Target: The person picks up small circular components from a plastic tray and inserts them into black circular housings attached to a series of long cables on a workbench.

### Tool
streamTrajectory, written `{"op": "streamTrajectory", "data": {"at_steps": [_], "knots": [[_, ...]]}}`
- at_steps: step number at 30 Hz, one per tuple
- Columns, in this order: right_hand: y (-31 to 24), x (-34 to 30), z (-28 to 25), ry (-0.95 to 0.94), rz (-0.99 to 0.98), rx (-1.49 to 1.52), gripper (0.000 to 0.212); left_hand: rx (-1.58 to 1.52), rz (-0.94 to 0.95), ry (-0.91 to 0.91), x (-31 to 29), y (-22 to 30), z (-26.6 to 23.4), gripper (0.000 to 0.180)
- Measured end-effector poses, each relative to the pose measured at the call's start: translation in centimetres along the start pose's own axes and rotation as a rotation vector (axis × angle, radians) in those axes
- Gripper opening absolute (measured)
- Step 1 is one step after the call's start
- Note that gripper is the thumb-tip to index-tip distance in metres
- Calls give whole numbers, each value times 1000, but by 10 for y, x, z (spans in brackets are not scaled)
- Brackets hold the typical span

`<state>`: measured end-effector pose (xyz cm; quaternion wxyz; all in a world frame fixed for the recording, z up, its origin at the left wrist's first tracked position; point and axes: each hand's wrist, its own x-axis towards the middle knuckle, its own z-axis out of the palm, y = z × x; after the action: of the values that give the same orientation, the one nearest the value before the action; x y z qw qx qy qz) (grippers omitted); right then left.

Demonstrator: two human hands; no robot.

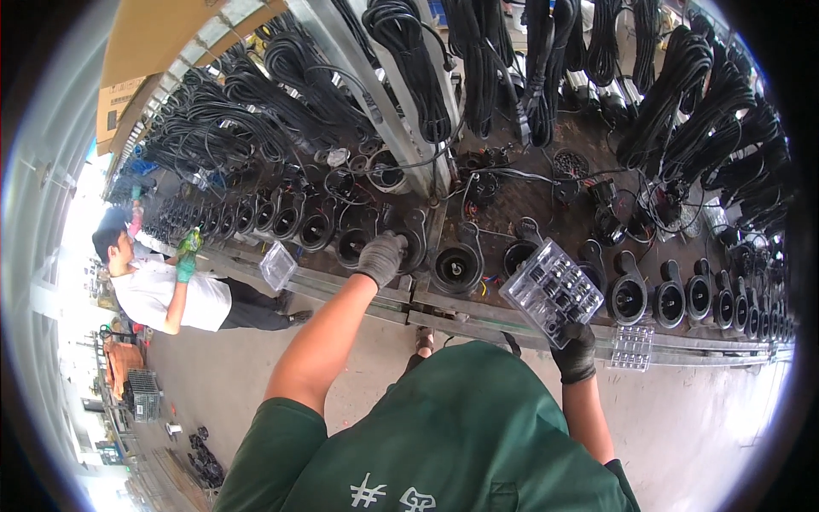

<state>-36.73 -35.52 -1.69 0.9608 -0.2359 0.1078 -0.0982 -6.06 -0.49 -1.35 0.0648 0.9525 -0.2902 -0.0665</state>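
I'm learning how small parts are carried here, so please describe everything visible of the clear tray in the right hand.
The clear tray looks like glossy, rigid plastic, roughly rectangular and divided into compartments, several holding small dark parts. Held askew at the workbench's front edge, it partly hides a round black housing. The gloved right hand grips its lower corner; other contact is unclear.

We look down and forward from head height through one wide fisheye, with left hand (382,258), right hand (576,352) and bench (531,196) close below.
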Motion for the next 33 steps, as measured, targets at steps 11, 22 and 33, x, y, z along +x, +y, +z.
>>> {"op": "streamTrajectory", "data": {"at_steps": [11,22,33], "knots": [[5,-1,4,-9,15,-30,89,228,7,-156,16,4,7,23],[15,0,4,-103,58,3,89,175,23,-159,15,5,-1,25],[12,-7,7,-53,51,27,88,326,85,-114,11,1,7,20]]}}
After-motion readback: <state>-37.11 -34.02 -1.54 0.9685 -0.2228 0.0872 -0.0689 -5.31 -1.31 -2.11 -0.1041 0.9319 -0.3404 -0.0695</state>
